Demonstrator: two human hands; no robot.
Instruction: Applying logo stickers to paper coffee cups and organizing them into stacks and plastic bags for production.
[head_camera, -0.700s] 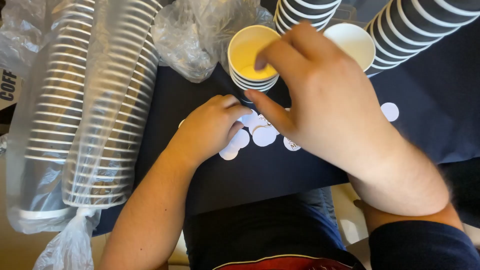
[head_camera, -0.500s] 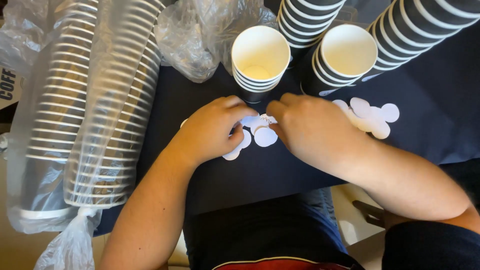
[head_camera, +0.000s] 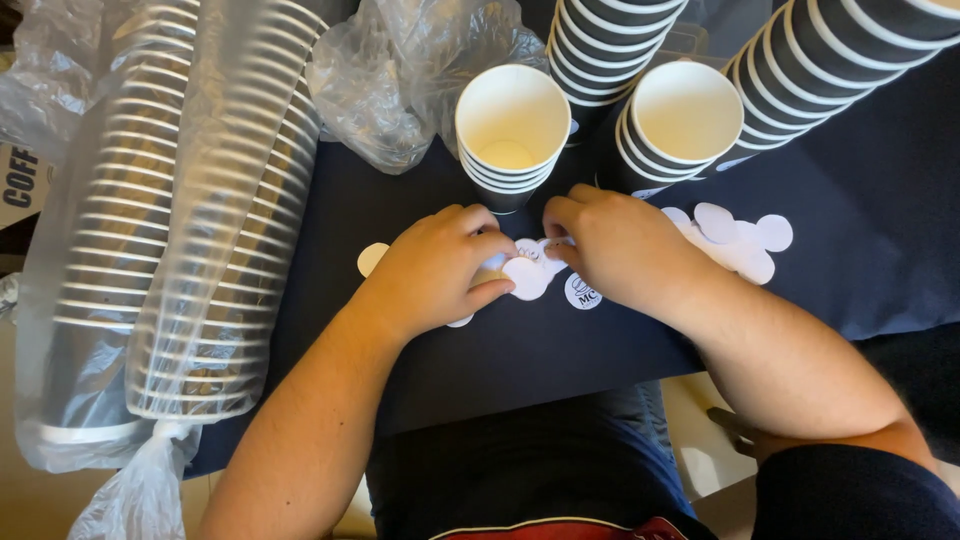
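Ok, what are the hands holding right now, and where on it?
Both hands, left hand and right hand, pinch small white round stickers by their edges, at the fingertips.

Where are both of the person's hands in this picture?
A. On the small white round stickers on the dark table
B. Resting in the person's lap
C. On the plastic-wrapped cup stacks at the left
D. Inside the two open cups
A: the left hand and right hand meet over the white round stickers on the dark table, in front of the two open cups, away from the wrapped cup stacks.
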